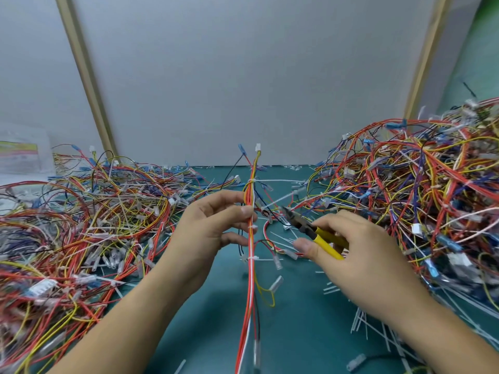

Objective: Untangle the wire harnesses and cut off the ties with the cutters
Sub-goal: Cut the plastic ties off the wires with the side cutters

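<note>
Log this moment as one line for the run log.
left hand: pinches upright wire harness | right hand: grips yellow-handled cutters, tip short of harness | white ties on harness: uncut

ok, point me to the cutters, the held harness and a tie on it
cutters (322, 238): head view, yellow handle.
held harness (249, 282): head view, red wires, mid-bundle.
tie (251, 181): head view, white head of the top one.

A pale grey wall (243, 76), crossed by two tan strips (84, 76), backs the dark teal table (297, 333). A green panel (483, 49) shows far right.
</note>
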